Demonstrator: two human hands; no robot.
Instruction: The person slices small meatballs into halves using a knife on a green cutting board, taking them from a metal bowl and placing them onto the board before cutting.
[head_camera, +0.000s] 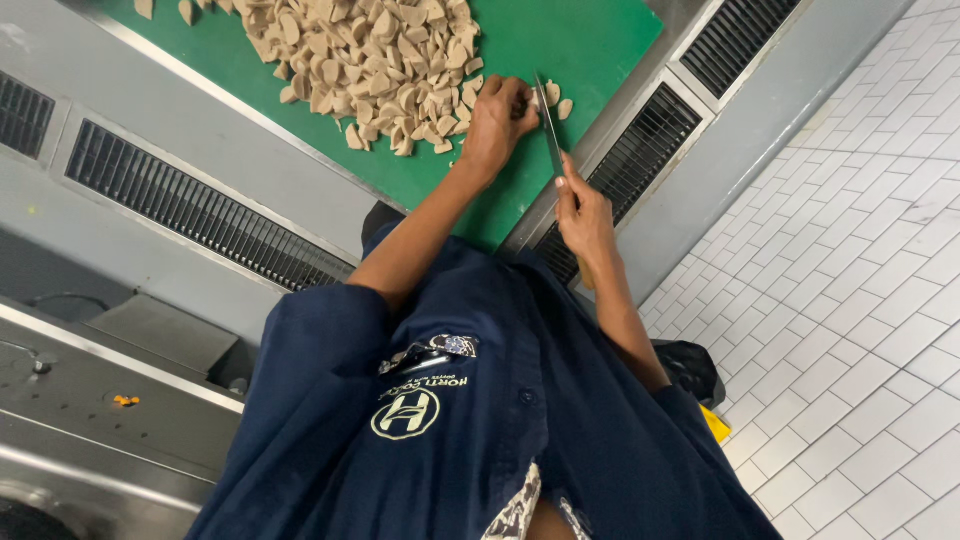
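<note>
The cut beige pieces lie heaped over the middle of the green cutting board, pushed well away from the blade, which leaves a bare strip of board along the near right edge for slicing. There the left hand is curled tight, fingertips tucked under and pressed on a small beige piece against the flat of the knife, probably so the knuckles guide the blade and stay clear of its edge. The right hand is wrapped shut round the knife's handle with the forefinger stretched along the spine. Both forearms reach forward from the dark blue jacket, the left wrist bent inward.
</note>
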